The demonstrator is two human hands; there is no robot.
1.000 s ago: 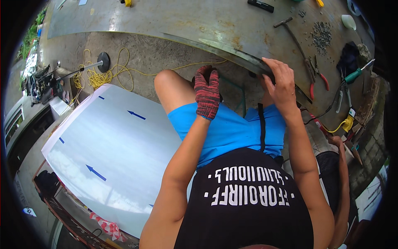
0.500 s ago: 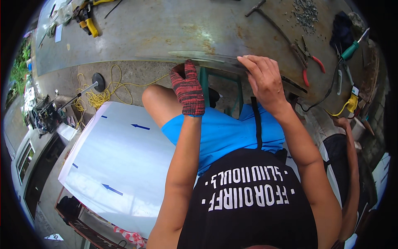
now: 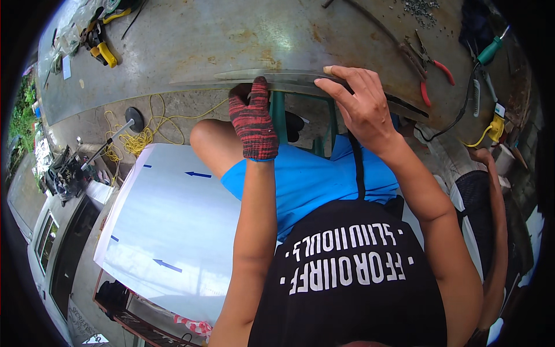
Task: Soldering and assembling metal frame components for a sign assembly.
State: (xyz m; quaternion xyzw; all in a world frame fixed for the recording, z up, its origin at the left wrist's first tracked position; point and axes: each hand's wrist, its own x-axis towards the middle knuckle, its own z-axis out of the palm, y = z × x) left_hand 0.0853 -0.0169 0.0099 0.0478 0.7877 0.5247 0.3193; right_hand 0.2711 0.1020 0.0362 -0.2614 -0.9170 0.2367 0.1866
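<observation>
Along the near edge of the metal table [image 3: 191,58] lies a long, thin, greyish strip [image 3: 289,76]; I cannot make out its material. My left hand [image 3: 254,124], in a red and black knit glove, grips the strip at the table edge, thumb upward and the other fingers curled and partly hidden. My bare right hand [image 3: 364,107] is at the strip's right part, with thumb and forefinger stretched out and apart. To the right of that hand, a dark narrow piece [image 3: 407,107] continues along the edge.
Yellow-handled pliers [image 3: 104,52] lie at the far left, red-handled pliers [image 3: 430,69] at the right. Beyond them are a green-handled tool [image 3: 490,51] and a yellow plug [image 3: 496,128]. A white sheet [image 3: 179,202] with blue arrows and yellow cord [image 3: 136,139] are at lower left.
My right hand's thumb and forefinger have spread apart, and the hand has shifted slightly left. My gloved left hand keeps its hold on the strip. The whole view has shifted a little.
</observation>
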